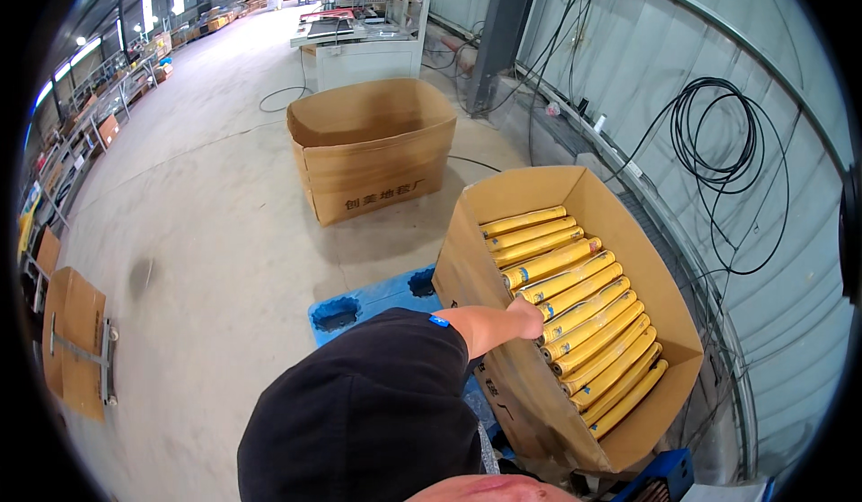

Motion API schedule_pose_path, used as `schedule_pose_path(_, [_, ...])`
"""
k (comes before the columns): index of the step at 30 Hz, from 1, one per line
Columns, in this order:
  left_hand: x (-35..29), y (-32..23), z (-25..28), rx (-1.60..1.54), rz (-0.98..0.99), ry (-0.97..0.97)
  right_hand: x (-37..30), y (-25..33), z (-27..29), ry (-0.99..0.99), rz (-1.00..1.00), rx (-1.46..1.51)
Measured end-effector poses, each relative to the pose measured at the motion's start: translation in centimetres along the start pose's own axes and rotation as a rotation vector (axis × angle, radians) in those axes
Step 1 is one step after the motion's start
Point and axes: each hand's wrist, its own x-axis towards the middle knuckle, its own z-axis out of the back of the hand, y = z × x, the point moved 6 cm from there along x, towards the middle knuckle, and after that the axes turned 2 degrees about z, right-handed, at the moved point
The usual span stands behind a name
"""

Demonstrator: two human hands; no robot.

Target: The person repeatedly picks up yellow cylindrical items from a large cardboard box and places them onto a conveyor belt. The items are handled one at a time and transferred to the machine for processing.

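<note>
My left arm, in a black short sleeve, reaches right to a tall open cardboard box (633,242). At its near left wall, my left hand (528,319) is curled over the rim with the thumb side up; the fingertips are mostly hidden. Inside the box, just beyond the hand, several long yellow rolls (588,322) lie side by side at a slant. They look wrapped in shiny plastic, with blue marks near their near ends and dark openings at some ends. My right hand is out of view.
A blue plastic pallet (382,298) shows beside the box. Farther off stands another open cardboard box (373,170), with a white workbench (368,64) behind it. Coiled black cable (690,138) hangs on the right wall near a dark post (498,39). Flat cardboard (74,322) stands at far left.
</note>
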Motion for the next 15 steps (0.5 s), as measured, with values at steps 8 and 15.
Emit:
schedule_pose_path(8, [-0.9, -7.9, 0.4, -0.326, -0.243, -0.103, -6.9, -10.2, 0.0, 0.171, -0.367, -0.398])
schedule_pose_path(15, [-13.9, -19.6, -3.6, -0.884, -0.670, 0.502, -15.4, -23.6, 4.6, 0.369, -0.516, -0.792])
